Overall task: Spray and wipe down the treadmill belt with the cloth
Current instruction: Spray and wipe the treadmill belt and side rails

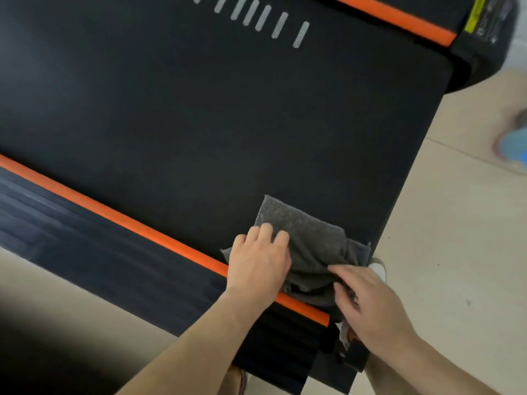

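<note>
The black treadmill belt (pixel 199 124) is seen lying slantwise across the view, its long axis running from the upper left down to the lower right, where its end meets the beige tiled floor (pixel 456 252). A row of slanted grey dashes (pixel 265 18) is printed on it near the top edge; no readable writing is found there. A yellow label (pixel 474 12) is fixed to the black end cap (pixel 482 58) at the far corner, too blurred to be read. The belt is bordered on the near side by a long orange strip (pixel 128 220), beyond which a ribbed black side rail (pixel 99 260) is laid. The crumpled grey terry cloth (pixel 302 235) is placed at the belt's near end corner, spilling over the orange strip, with a small white tag (pixel 379 269) at its right edge. The left hand (pixel 256 266) is pressed palm-down on the cloth's left part, fingers close together and bent; their tips are hidden, so a grasp cannot be told. The bunched folds on the right are pinched by the right hand (pixel 373 306) between thumb and extended fingers. A blurred blue object (pixel 513 146) is seen on the floor, well apart.
</note>
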{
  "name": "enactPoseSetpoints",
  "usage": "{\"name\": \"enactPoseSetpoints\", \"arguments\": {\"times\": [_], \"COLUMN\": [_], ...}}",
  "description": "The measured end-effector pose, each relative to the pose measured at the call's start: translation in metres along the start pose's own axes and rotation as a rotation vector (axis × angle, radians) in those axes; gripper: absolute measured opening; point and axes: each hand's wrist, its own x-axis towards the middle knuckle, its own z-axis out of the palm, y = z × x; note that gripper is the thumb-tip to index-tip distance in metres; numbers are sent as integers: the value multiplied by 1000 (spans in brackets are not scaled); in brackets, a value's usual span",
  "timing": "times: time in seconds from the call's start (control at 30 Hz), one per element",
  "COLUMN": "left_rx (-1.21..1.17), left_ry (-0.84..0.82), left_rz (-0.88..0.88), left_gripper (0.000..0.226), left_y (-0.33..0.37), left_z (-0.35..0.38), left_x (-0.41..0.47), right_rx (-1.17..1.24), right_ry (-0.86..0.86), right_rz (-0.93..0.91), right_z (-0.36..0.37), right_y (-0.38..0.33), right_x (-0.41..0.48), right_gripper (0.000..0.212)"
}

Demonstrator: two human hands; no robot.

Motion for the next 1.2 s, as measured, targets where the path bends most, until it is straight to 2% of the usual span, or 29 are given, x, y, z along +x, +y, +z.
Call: {"name": "enactPoseSetpoints", "arguments": {"times": [0.07,0.17,0.23,0.27,0.4,0.47,0.57,0.67,0.77,0.87,0.93,1.07,1.2], "left_rx": [-26,-12,-12,-7,63,72,15,-70,-27,33,59,101,106], "left_ry": [-65,-227,-214,-195,-133,-92,65,178,34,-71,-64,-19,21], "left_rz": [-82,-105,-85,-81,9,9,12,153,299,254,245,268,319], "left_gripper": [23,36,34,33,29,37,54,56,62,62,66,70,70], "left_y": [-2,-16,-18,-21,-4,11,33,48,62,64,61,70,98], "left_z": [-7,-6,-2,-3,-9,-15,-24,-20,15,49,55,54,44], "left_x": [25,38,45,48,88,113,136,117,74,60,62,102,185], "right_rx": [23,100,183,201,191,188,101,47,149,328,390,563,644], "right_ry": [70,4,104,141,200,348,496,436,290,270,302,455,561], "right_rz": [106,274,355,371,392,460,548,549,591,733,728,700,608], "right_z": [1,17,21,20,2,-21,-53,-42,1,35,41,26,-16], "right_y": [-2,-8,-4,-3,20,31,42,31,16,12,15,40,75], "right_x": [9,21,31,37,57,79,110,104,72,52,53,94,154], "right_gripper": [31,33,15,12,13,13,34,58,73,85,94,93,79]}}
